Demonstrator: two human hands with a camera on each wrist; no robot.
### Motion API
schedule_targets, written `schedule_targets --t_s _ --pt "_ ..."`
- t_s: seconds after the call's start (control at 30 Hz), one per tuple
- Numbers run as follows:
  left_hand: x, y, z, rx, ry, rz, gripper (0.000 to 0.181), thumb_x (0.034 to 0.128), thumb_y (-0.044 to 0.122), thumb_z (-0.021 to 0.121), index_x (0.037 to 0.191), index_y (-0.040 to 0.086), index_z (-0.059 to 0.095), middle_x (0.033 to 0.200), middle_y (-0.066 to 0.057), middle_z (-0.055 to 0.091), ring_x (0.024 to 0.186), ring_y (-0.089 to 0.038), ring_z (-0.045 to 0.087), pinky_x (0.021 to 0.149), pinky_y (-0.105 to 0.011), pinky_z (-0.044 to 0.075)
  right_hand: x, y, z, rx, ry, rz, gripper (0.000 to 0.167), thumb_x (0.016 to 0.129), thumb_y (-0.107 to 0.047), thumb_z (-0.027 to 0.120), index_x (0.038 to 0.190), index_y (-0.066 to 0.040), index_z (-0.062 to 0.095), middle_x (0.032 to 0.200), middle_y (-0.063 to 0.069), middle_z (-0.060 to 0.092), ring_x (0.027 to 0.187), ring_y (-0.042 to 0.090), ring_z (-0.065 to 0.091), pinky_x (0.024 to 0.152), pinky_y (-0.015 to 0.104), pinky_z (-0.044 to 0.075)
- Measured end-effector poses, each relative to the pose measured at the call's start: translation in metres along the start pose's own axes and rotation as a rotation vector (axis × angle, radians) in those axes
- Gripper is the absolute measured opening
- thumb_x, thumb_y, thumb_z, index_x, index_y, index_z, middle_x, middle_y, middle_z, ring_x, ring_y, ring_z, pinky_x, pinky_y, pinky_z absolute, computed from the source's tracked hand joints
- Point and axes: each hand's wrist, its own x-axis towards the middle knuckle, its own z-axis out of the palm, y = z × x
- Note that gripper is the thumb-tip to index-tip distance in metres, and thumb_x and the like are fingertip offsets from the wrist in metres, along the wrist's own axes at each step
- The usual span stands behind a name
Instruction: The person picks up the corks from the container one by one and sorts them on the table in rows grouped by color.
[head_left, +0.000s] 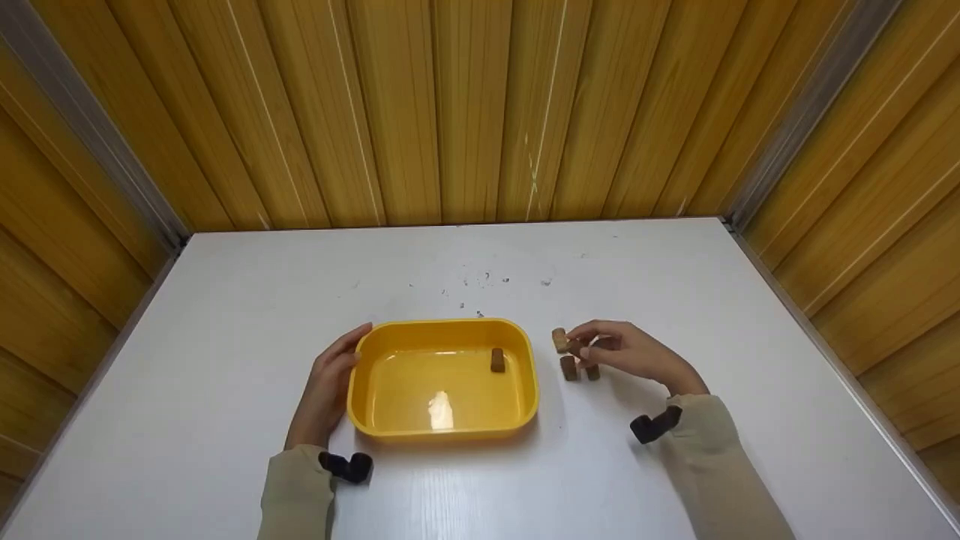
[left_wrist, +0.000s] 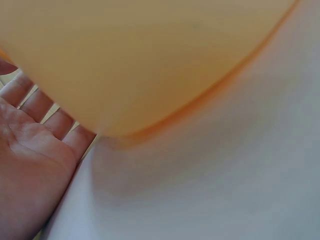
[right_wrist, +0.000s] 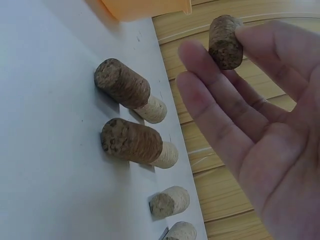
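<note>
A yellow plastic tub [head_left: 442, 433] stands on the white table, with one brown cork [head_left: 497, 360] inside near its right end. My left hand [head_left: 328, 386] holds the tub's left side, fingers along the outer wall and thumb at the rim. In the left wrist view the palm and fingers [left_wrist: 37, 105] show beside the tub wall. Right of the tub, my right hand [head_left: 634, 352] pinches a brown cork [right_wrist: 226, 42] between thumb and fingertips. Below it on the table are several more corks, among them dark brown ones [right_wrist: 132, 141] and paler ones [right_wrist: 170, 201].
Wood-patterned panels [head_left: 465, 112] rise behind the white table [head_left: 225, 300] and along both sides. Small dark marks [head_left: 484, 279] dot the surface behind the tub. A black wrist device [head_left: 655, 425] sits on each sleeve.
</note>
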Motion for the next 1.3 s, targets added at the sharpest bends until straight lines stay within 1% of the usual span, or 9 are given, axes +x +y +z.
schedule_targets --t_s 0.13,0.2,0.33,0.43,0.57,0.7,0.83,1.13,1.3 --pt "0.000 0.000 0.000 -0.005 -0.005 0.002 0.049 0.0944 0.005 0.040 0.144 0.008 0.043 0.146 -0.001 0.046 0.134 -0.018 0.045 0.106 -0.025 0.043 -0.007 0.007 -0.001 0.042 0.023 0.008 0.038 0.092 -0.023 0.062 0.127 -0.007 0.059 0.119 0.015 0.062 0.102 0.028 0.062 0.085 0.022 0.054" --pt "0.001 0.000 0.000 -0.003 -0.007 0.001 0.049 0.0947 0.004 0.040 0.144 0.008 0.043 0.146 -0.002 0.045 0.134 -0.019 0.045 0.106 -0.025 0.043 -0.011 0.009 -0.001 0.056 0.037 0.022 0.039 0.092 -0.022 0.063 0.127 -0.006 0.059 0.119 0.016 0.060 0.102 0.028 0.062 0.085 0.022 0.054" --pt "0.000 0.000 -0.001 0.006 -0.006 -0.010 0.049 0.0951 0.005 0.039 0.143 0.010 0.044 0.147 -0.001 0.045 0.135 -0.018 0.045 0.107 -0.025 0.043 -0.016 0.014 -0.002 0.045 0.074 0.048 0.037 0.091 -0.024 0.064 0.123 -0.007 0.059 0.119 0.017 0.057 0.105 0.029 0.062 0.086 0.024 0.054" --pt "0.000 0.000 -0.002 0.018 0.003 -0.012 0.049 0.0948 0.004 0.039 0.143 0.010 0.044 0.147 0.000 0.045 0.134 -0.018 0.045 0.106 -0.025 0.043 -0.020 0.018 -0.002 0.046 0.099 0.055 0.037 0.090 -0.024 0.065 0.122 -0.006 0.059 0.123 0.017 0.056 0.108 0.030 0.061 0.087 0.024 0.054" --pt "-0.001 0.000 -0.003 0.032 0.010 -0.012 0.050 0.0943 0.005 0.038 0.144 0.009 0.043 0.147 0.000 0.045 0.134 -0.016 0.045 0.106 -0.023 0.043 -0.025 0.022 -0.004 0.029 0.129 0.055 0.037 0.090 -0.025 0.065 0.121 -0.007 0.060 0.122 0.013 0.059 0.110 0.025 0.059 0.090 0.021 0.051" --pt "-0.003 0.000 -0.002 0.018 0.016 -0.013 0.050 0.0938 0.004 0.039 0.143 0.009 0.043 0.147 -0.001 0.045 0.133 -0.015 0.046 0.106 -0.023 0.043 -0.030 0.027 -0.006 -0.007 0.158 0.053 0.038 0.089 -0.025 0.067 0.122 -0.007 0.061 0.120 0.011 0.061 0.107 0.017 0.057 0.092 0.018 0.048" --pt "-0.003 0.000 -0.002 0.000 0.021 -0.014 0.049 0.0940 0.003 0.039 0.142 0.009 0.045 0.146 -0.001 0.045 0.132 -0.015 0.047 0.105 -0.024 0.044 -0.033 0.032 -0.005 -0.008 0.175 0.070 0.040 0.088 -0.026 0.067 0.123 -0.006 0.061 0.118 0.012 0.062 0.101 0.012 0.058 0.088 0.017 0.049" --pt "0.000 0.000 -0.001 0.020 0.020 -0.030 0.049 0.0946 0.005 0.039 0.143 0.010 0.044 0.147 0.001 0.044 0.134 -0.014 0.044 0.105 -0.023 0.043 -0.040 0.042 -0.005 -0.007 0.206 0.140 0.041 0.086 -0.028 0.070 0.120 -0.006 0.062 0.113 0.013 0.064 0.099 0.018 0.060 0.083 0.019 0.050" --pt "0.001 0.001 0.000 0.021 0.022 -0.034 0.049 0.0940 0.004 0.039 0.143 0.010 0.045 0.147 0.001 0.045 0.134 -0.014 0.044 0.105 -0.023 0.043 -0.042 0.045 -0.005 -0.015 0.212 0.174 0.042 0.086 -0.028 0.070 0.120 -0.005 0.061 0.112 0.012 0.064 0.097 0.015 0.060 0.082 0.018 0.049"
